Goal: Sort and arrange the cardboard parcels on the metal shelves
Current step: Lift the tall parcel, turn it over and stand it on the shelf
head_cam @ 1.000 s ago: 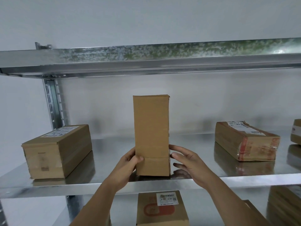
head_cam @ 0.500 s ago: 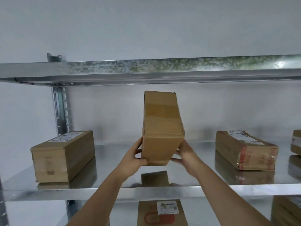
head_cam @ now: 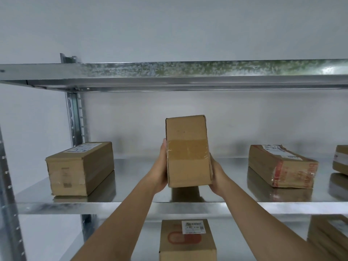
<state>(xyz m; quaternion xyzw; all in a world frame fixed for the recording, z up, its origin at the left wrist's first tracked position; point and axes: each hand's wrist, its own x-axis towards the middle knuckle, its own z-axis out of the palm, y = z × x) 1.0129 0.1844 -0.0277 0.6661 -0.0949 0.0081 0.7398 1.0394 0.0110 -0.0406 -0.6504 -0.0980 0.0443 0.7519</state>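
Head view. The shelf (head_cam: 131,198) is galvanised sheet steel, shiny enough to mirror what stands on it, with a flat front lip. Above it runs a second steel shelf edge (head_cam: 188,69) with a mottled, spangled finish. A slotted steel upright (head_cam: 75,117) stands at the back left against a plain pale wall.

The parcel (head_cam: 188,151) is a plain brown corrugated carton, oblong with squared corners, and a wide band of glossy clear tape crosses the middle of the face turned toward the camera. That face carries no label. It is held in the air over the middle of the shelf, its lower end above the steel, with its dim reflection beneath. The left hand (head_cam: 161,166) presses flat along its left side, thumb up the edge; the right hand (head_cam: 216,175) cups its lower right side, the fingers wrapped behind the carton and mostly hidden.

On the shelf to the left lies a brown box (head_cam: 79,168) with a white label on top and scuffed tape on its end. To the right lies a flatter box (head_cam: 282,164) wrapped in wrinkled clear film with red print, and a further carton (head_cam: 341,159) is cut by the frame edge. On the level below stands a box with a red logo (head_cam: 187,240) and a white barcode label.
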